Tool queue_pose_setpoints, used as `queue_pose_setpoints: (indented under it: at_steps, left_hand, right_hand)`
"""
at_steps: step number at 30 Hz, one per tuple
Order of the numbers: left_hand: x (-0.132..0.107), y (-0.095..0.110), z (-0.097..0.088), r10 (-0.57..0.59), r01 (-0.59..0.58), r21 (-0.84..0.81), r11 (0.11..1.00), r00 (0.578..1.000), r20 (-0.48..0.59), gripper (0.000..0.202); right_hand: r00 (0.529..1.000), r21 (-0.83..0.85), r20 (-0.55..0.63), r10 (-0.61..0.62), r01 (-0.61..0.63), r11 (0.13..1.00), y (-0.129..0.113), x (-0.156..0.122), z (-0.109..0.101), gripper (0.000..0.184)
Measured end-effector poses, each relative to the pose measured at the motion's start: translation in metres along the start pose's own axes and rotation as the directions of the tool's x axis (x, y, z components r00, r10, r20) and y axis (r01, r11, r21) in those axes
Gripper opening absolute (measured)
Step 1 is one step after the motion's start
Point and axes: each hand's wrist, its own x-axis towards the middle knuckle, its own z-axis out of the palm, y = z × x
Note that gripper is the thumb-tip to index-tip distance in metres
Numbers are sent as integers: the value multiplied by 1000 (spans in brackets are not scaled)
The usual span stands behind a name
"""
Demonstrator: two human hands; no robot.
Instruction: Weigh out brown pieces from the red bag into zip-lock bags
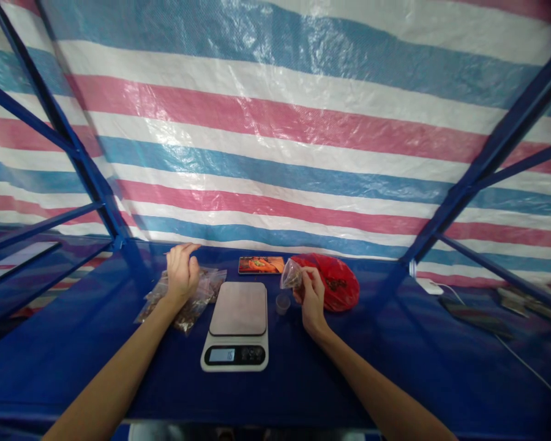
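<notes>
My left hand [182, 271] hovers at or rests on a pile of clear plastic bags [189, 313] with brownish contents; its fingers are stretched out, thumb apart. Between the fingers of my right hand [313, 300] is a small clear plastic bag [290, 274], its mouth flared to the left. Just behind that hand lies a red plastic bag [346, 298], spread around small dark brown pieces. A little clear cup [282, 304] stands left of my right hand. Between both hands sits a white kitchen scale [239, 311] with a bare plate and a lit display.
A phone [261, 265] with an orange picture lies behind the scale on the blue table [303, 386]. Blue metal posts [445, 202] rise at both sides before a striped plastic sheet [275, 153]. To the right are a white power strip [428, 286] and a cable.
</notes>
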Motion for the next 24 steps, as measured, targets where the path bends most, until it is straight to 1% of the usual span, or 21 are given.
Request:
queue_pose_setpoints:
  at_steps: [4,9,13,19,24]
  left_hand:
    - [0,-2,-1,-19,20,17,1000,999,-33,38]
    - [0,0,-1,-23,24,6,1000,998,-56,40]
    - [-2,1,0,7,-10,-28,1000,997,-79,42]
    - [-6,1,2,29,-38,-58,998,989,-145,48]
    - [-9,7,1,49,-62,-98,993,990,-136,52]
  right_hand:
    - [999,14,28,-21,21,1000,2,1,0,37]
    - [999,22,26,-43,43,999,2,1,-1,35]
    - [999,10,17,-44,44,999,2,0,-1,35]
    - [999,-5,-3,-43,43,999,5,1,-1,40]
    - [998,2,-2,-62,62,998,7,3,-2,41]
